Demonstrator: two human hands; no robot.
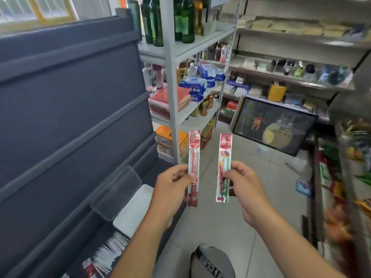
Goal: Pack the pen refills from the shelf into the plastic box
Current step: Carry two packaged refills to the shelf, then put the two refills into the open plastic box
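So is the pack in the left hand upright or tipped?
Upright: the left hand pinches the refill pack low down, its red header end pointing up.

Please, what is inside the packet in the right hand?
Through the clear packet pinched by the right hand, a green refill and a reddish one show. The red printed header covers whatever lies behind it.

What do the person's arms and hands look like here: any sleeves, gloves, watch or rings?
Both are bare. The left hand and right hand wear no gloves, and no rings show. The left forearm and right forearm carry no sleeve, watch or bracelet up to the frame's edge. Low in view is grey clothing with a black band lettered in white.
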